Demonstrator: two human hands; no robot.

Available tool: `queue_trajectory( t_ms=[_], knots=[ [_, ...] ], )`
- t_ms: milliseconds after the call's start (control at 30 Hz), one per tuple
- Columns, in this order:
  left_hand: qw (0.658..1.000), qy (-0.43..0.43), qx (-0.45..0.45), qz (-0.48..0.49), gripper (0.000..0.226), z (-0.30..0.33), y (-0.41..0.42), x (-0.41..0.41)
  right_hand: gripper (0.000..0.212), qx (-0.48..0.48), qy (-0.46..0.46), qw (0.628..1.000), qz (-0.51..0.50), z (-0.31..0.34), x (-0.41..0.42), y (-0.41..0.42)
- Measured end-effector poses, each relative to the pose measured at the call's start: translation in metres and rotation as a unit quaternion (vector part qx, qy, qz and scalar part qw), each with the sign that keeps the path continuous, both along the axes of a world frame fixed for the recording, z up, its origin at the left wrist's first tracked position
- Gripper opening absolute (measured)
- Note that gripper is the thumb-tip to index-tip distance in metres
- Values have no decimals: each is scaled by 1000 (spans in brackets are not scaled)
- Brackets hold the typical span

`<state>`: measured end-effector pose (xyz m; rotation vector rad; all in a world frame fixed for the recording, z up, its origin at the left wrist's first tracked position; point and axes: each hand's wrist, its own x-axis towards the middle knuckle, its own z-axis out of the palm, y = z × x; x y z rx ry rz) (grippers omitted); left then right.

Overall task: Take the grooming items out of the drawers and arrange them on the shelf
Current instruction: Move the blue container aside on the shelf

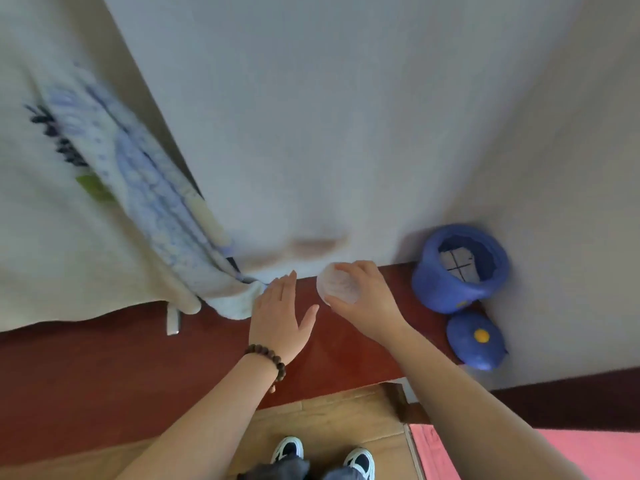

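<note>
My right hand [369, 299] grips a small round translucent white container [334, 284] just above the dark red wooden shelf top [138, 368], close to the white wall. My left hand [278, 313], with a brown bead bracelet on its wrist, hovers flat and open with fingers spread beside the container, a short gap to its left. No drawer shows in the head view.
A blue round pot [460, 268] stands open at the right end of the shelf, its blue lid [476, 339] with a yellow knob lying in front. A white and blue patterned cloth [114, 202] drapes over the left side. Below are my shoes and a pink mat [540, 455].
</note>
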<state>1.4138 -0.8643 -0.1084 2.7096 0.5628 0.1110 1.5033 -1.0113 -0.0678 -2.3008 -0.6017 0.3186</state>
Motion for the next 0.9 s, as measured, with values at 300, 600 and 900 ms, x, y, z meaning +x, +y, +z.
queue_trajectory(
  t_ms=[300, 600, 900],
  knots=[
    [985, -8, 23, 171, 66, -2, 68, -98, 58, -79, 0, 982, 174, -62, -67, 104],
    [986, -10, 11, 167, 66, -4, 67, -111, 76, -107, 12, 977, 183, -73, -83, 111],
    [998, -57, 1, 10, 70, 6, 7, -36, 53, -29, -19, 999, -25, -50, -57, 25]
  ],
)
